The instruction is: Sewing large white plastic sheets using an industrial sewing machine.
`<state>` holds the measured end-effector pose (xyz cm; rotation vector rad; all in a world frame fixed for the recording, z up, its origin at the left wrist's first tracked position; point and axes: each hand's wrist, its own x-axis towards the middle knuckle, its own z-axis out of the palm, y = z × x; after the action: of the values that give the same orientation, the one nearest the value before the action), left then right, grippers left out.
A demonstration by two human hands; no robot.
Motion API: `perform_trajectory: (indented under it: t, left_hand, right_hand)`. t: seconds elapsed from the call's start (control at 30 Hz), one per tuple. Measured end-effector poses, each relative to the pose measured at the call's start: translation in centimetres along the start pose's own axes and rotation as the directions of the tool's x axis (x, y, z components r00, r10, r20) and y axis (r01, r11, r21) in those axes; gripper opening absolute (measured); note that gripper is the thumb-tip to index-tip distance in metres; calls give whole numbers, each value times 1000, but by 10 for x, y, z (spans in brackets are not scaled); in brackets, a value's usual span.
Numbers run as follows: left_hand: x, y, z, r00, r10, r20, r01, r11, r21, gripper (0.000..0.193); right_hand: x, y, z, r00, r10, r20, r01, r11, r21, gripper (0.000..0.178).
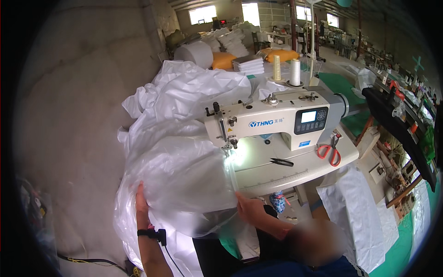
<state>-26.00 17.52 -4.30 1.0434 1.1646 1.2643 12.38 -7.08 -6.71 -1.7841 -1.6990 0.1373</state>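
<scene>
Along the far left a bare grey wall (92, 101) is rising. Then the person's left hand (142, 201) is resting against the translucent white sheet (184, 175); its fingers are partly disappearing among the folds, so I cannot tell whether they are pinching. The sheet is spilling across the left part of the tabletop (258, 177), its long axis running from the person's lap to the far side and leaning slightly right, while its straight right edge is pointing from the lit needle area (229, 152) of the sewing machine (272, 115) back towards the person. Behind it a white roll (194, 54) and an orange sack (223, 60) are sitting. The right hand (251, 212) is pinching that edge, fingers curled. Black thread snips (282, 162) are lying on the tabletop, two thread cones (295, 72) are standing behind the machine, and red-handled scissors (333, 147) are lying near the tabletop's right end. Further right white cloth (353, 212) is hanging above green flooring (406, 240), and cluttered worktables (387, 64) are stretching back
</scene>
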Motion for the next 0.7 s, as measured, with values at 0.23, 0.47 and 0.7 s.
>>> perform_trajectory:
  t: [0.23,0.47,0.7]
  left_hand:
    - [26,7,21,998,-52,34,48,994,99,71]
    - [52,12,39,991,-61,120,66,997,-37,72]
    - [90,0,14,973,33,228,-18,998,-66,64]
  right_hand:
    - [55,3,-3,994,11,105,11,980,-198,19]
    - [103,16,8,989,1,151,44,954,-295,24]
    - [132,25,15,988,-59,141,110,916,-385,35]
